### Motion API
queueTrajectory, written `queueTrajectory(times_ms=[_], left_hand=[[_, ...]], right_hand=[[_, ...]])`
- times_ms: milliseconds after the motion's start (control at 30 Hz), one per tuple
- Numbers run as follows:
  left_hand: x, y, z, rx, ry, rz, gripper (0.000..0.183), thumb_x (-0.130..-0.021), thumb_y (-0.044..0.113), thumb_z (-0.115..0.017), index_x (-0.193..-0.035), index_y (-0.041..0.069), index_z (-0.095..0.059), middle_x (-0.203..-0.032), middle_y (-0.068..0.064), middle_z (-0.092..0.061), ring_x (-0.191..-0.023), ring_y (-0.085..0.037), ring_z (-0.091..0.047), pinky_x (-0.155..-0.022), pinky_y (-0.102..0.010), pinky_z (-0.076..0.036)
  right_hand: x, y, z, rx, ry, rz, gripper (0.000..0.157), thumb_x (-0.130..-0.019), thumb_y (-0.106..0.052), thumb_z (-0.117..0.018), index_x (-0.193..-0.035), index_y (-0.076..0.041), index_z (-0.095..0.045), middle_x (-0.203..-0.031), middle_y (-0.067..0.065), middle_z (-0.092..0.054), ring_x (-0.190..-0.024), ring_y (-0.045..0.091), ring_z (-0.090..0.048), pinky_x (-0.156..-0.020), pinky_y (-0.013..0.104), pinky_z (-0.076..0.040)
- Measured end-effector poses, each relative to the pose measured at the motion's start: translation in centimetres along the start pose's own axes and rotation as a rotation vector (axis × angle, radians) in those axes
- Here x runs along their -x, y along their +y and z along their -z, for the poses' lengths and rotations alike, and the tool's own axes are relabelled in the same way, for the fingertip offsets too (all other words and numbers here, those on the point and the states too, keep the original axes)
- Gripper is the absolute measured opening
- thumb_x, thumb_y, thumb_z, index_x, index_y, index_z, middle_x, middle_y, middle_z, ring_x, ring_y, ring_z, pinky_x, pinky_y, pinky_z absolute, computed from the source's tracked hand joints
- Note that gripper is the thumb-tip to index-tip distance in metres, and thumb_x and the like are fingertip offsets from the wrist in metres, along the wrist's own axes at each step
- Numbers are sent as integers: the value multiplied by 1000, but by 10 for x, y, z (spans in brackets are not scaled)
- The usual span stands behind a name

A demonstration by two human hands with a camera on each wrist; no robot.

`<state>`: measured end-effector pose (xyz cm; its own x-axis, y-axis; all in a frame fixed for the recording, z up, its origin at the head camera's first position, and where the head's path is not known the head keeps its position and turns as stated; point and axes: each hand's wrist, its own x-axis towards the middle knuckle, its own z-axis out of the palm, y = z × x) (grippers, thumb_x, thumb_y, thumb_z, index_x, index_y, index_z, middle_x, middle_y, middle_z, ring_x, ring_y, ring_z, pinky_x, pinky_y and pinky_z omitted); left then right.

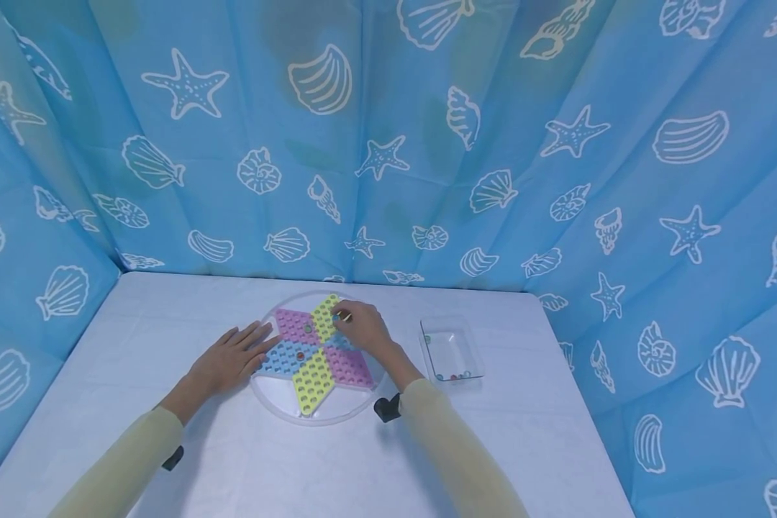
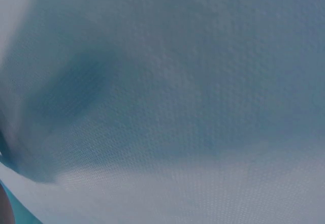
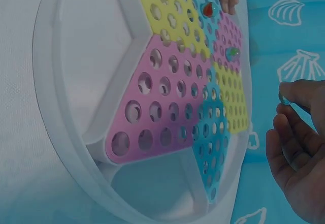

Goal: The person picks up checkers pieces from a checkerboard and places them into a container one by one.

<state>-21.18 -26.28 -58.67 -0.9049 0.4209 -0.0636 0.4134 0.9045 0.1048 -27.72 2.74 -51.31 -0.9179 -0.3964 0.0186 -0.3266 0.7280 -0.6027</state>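
A round Chinese checkers board [image 1: 280, 411] with a star of pink, yellow and blue holed sections lies on the table. A reddish marble [image 3: 208, 9] sits in a blue section, and a greenish marble [image 3: 232, 54] in a pink one. My left hand [image 1: 229, 357] lies with straight, spread fingers at the board's left edge, its fingertips touching the board. Over the far right part of the star, my right hand [image 1: 367, 329] pinches a small clear marble [image 3: 284, 100] between thumb and forefinger, raised off the board in the right wrist view.
Right of the board stands a clear square dish [image 1: 477, 352] with several marbles [image 1: 454, 377] along its near side and one at its left. White cloth covers the table [image 1: 265, 467]. A blue shell-patterned curtain [image 1: 388, 216] hangs behind and at both sides.
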Motion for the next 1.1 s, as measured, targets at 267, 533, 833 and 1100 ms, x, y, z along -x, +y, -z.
queueTrajectory(times_ms=[267,533,833,1100], left_hand=[[1,0,1,7,0,-3,56,-106,46,-40,-157,22,-35,-164,-11,-23,-150,-35,-14,-118,-57,-14],[-1,-2,-2,-11,-7,1,57,-105,46,-40,-157,24,-33,-164,-9,-22,-151,-34,-12,-119,-57,-14],[-1,-2,-1,-3,-17,-1,57,-106,46,-39,-158,23,-32,-165,-10,-20,-151,-34,-11,-119,-58,-13],[-2,-2,0,-2,-21,-2,57,-106,46,-38,-158,23,-32,-165,-10,-20,-151,-34,-11,-119,-58,-12]], right_hand=[[5,7,13,-46,30,44,21,-95,-14,-69,-115,-9,-71,-99,-1,-70,-90,13,-63,-78,27,-54],[12,16,29,-56,55,37,20,-95,-14,-70,-114,-11,-72,-97,-1,-70,-88,13,-62,-78,27,-53],[21,31,50,-79,78,14,20,-94,-12,-70,-113,-8,-73,-97,0,-70,-89,16,-62,-78,30,-54],[31,51,64,-72,117,16,18,-93,-11,-71,-111,-10,-73,-97,0,-70,-90,16,-63,-79,30,-55]])
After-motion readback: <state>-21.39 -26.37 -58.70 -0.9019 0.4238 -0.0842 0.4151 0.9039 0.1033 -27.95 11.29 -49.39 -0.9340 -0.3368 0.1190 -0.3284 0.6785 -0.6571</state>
